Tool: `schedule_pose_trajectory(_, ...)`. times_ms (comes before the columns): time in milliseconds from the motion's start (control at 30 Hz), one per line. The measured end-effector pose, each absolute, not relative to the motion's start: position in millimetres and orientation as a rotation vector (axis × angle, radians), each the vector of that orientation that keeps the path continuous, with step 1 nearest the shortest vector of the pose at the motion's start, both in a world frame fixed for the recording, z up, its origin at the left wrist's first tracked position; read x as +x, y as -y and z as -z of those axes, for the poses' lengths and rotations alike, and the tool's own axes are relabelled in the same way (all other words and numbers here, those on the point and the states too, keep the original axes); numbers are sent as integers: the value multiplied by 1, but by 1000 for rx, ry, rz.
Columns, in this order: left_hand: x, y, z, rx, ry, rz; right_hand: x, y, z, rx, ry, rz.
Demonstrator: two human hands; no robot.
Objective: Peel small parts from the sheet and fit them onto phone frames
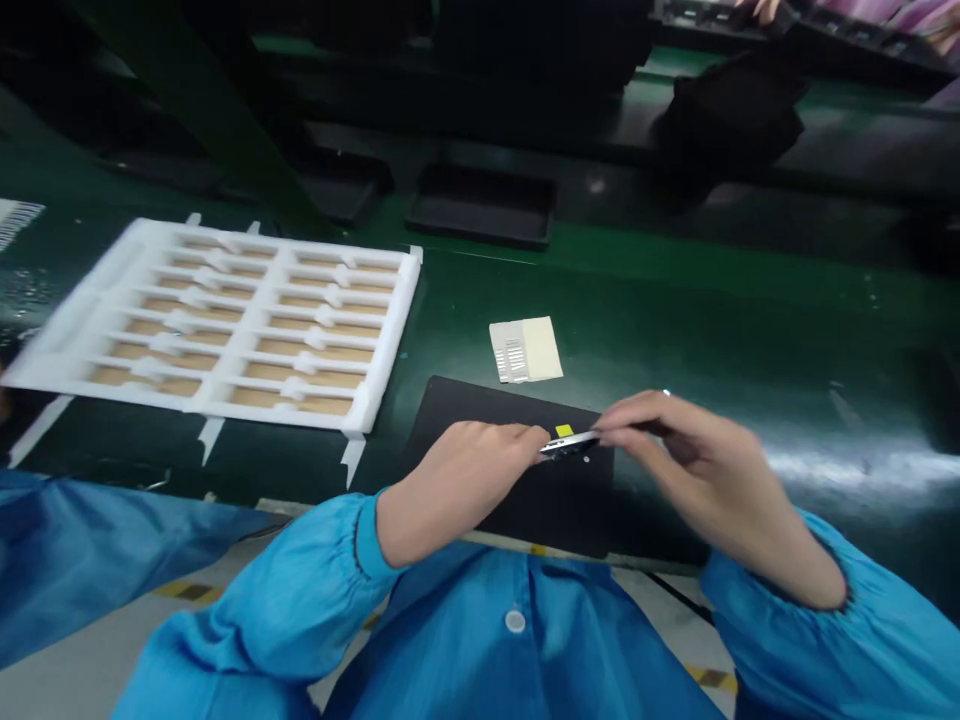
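Observation:
Above a black mat (517, 400), both my hands grip a small, thin part (568, 444) with a silvery edge and a dark underside; its exact kind I cannot make out. My left hand (472, 465) is closed round its left end, fingers mostly hidden behind the back of the hand. At the other end, my right hand (686, 455) pinches it between thumb and fingers. A bit of yellow (564, 430) shows just behind the part. Beyond the mat lies a sheet of small labels (541, 350), part pale yellow backing, with several strips on its grey left side.
A white foam tray (386, 370) with rows of slots stands on the green table (465, 290) at the left, tape tabs hanging off its edges. Black shallow trays (480, 205) sit at the back. A blue sleeve (127, 540) of another person is at the left edge.

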State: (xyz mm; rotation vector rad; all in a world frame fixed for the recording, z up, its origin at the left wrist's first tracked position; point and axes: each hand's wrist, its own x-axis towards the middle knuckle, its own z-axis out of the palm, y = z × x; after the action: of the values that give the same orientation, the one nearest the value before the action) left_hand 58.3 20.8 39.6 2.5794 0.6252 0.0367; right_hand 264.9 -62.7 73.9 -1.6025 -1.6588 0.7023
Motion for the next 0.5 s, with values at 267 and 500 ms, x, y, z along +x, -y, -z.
schedule_pose_trajectory(267,61,3,-20,2615,-704,-589,263,73,-50,-1653,1600,-1036)
schedule_pose_trajectory(500,59,11,-11,2478,-638,-836,261,80,-47,-1568,1551,-1019)
